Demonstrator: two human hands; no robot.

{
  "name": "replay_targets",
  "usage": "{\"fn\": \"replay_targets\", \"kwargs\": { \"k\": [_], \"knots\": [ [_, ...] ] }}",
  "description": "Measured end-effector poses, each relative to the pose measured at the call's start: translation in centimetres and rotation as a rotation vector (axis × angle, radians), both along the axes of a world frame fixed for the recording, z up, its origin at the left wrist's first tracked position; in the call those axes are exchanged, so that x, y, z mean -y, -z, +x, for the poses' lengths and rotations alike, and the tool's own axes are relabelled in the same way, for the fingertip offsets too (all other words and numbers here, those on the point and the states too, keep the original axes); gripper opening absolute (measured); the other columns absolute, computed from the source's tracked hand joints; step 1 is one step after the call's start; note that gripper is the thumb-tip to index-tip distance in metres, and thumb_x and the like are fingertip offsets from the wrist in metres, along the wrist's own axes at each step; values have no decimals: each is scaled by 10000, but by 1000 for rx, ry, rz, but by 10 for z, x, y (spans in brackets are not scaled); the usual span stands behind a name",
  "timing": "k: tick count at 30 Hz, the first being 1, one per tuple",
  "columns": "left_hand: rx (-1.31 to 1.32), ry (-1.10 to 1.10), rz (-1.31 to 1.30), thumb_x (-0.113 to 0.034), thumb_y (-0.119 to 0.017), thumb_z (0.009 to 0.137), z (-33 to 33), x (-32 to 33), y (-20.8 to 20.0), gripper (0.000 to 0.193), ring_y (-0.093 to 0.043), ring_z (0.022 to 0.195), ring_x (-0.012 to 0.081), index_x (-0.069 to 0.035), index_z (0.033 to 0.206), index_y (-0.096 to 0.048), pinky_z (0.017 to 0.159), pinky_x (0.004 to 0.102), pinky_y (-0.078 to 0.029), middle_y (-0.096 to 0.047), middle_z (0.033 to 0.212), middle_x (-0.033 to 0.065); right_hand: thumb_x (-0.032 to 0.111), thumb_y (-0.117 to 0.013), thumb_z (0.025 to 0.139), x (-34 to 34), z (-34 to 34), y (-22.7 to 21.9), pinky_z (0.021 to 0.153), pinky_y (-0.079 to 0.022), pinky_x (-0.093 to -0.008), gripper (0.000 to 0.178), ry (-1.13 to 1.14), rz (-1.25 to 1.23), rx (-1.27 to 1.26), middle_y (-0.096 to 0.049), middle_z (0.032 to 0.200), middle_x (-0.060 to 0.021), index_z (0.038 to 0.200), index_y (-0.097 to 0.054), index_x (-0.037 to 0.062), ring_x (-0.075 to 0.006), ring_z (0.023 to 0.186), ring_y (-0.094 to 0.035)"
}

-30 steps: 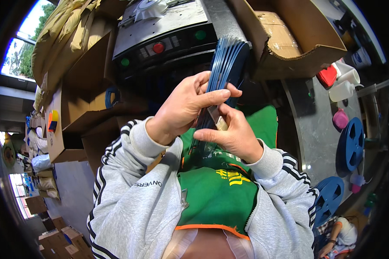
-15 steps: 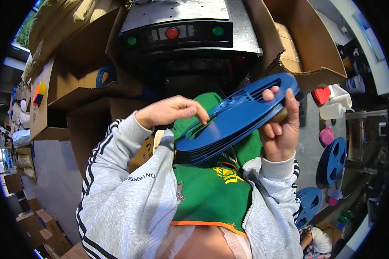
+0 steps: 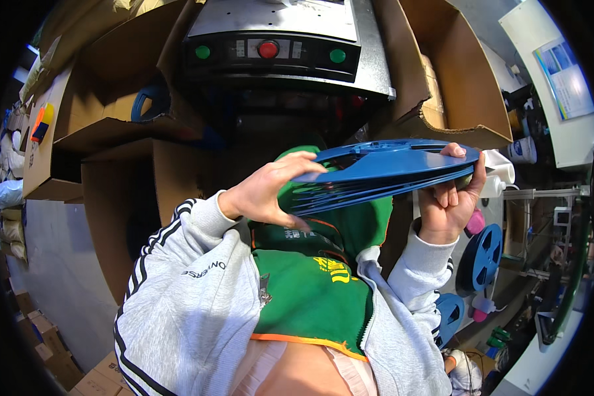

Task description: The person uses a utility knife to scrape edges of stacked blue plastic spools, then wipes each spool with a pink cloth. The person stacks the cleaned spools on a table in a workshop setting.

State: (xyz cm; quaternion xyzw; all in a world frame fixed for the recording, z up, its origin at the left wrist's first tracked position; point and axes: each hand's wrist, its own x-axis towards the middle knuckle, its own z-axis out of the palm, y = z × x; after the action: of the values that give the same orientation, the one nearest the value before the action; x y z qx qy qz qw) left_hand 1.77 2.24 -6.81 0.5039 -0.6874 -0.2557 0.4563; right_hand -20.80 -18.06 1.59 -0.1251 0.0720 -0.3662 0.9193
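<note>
A stack of several thin blue plastic reel discs (image 3: 389,173) is held almost level in front of my green apron (image 3: 310,290). My right hand (image 3: 445,211) grips the stack's right end, with a fingertip over the top face and other fingers curled below. Part of a small yellowish-green thing (image 3: 465,179) shows between that hand and the discs; its kind is hidden. At the left end, my left hand (image 3: 267,193) straddles the rim, fingers on the top face and thumb underneath. The discs fan slightly apart along their lower left side.
Ahead stands a machine with a black control panel (image 3: 310,56), a red button between two green ones. Open cardboard boxes flank it, left (image 3: 66,148) and right (image 3: 492,99); the left one contains a blue reel part (image 3: 138,105). More blue reels (image 3: 487,257) lie to the right near white bottles (image 3: 501,165).
The stack has swung from a steep tilt to nearly level, its right end lowered. My left hand has gone from fingers on the top face to spanning the left rim, thumb below.
</note>
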Motion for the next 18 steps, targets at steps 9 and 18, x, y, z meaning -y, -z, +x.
{"fn": "replay_targets", "kwargs": {
  "k": [9,18],
  "knots": [
    [-486,537,457,-168,-837,730,3,24,-35,437,-709,836,172,15,1067,-627,786,295,-557,-727,976,92,318,-656,942,25,-6,36,314,-278,-177,313,-50,357,-49,-677,954,-90,939,-568,19,-45,352,-376],
    [-697,471,685,-96,-757,794,-18,45,-76,396,-687,851,165,26,1117,-564,801,283,-558,-676,960,99,594,-648,852,52,-15,92,357,-334,-133,747,-170,214,-75,-597,1334,-190,1211,-527,-50,-17,404,-341]
  ]
}}
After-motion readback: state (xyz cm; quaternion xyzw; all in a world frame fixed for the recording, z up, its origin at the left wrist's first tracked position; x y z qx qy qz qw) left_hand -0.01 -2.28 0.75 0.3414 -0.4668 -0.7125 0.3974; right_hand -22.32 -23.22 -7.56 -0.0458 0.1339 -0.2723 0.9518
